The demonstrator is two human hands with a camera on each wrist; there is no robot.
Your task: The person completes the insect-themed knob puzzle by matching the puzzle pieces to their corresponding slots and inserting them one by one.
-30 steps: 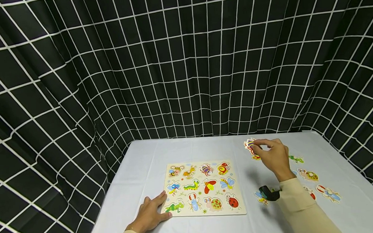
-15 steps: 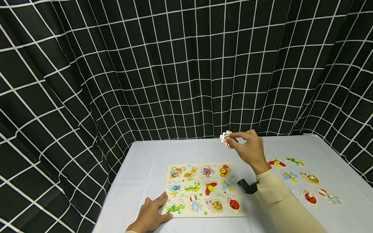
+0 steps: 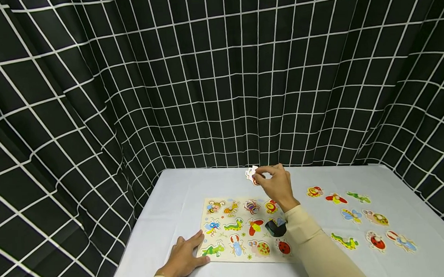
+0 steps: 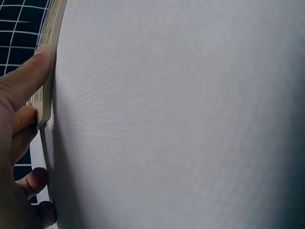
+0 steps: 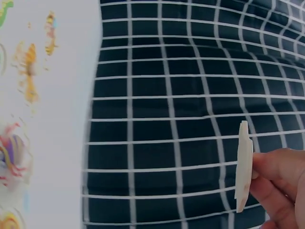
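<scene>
My right hand [image 3: 278, 185] pinches a spider puzzle piece [image 3: 251, 175] by thumb and index finger, raised beyond the far edge of the board. In the right wrist view the piece [image 5: 243, 169] appears edge-on, a thin pale slab at the fingertips. The wooden insect puzzle board [image 3: 227, 258] lies flat, printed with rows of bugs; its printed spider [image 3: 252, 207] is in the back row. My right forearm and wrist camera cover part of the board's right side. At the front left corner my left hand [image 3: 184, 256] rests with spread fingers, thumb [image 4: 31, 76] against the board's edge.
Loose pieces lie on the white cloth to the right: a caterpillar [image 3: 344, 241], a ladybug [image 3: 376, 242], a stag beetle [image 3: 402, 241], a snail [image 3: 376, 217], a dragonfly [image 3: 351, 216] and several others. A black gridded curtain [image 3: 220, 93] surrounds the table.
My right hand has carried the spider piece leftward from above the loose pieces to behind the board, and the piece has tilted. The left hand keeps its place at the board's corner.
</scene>
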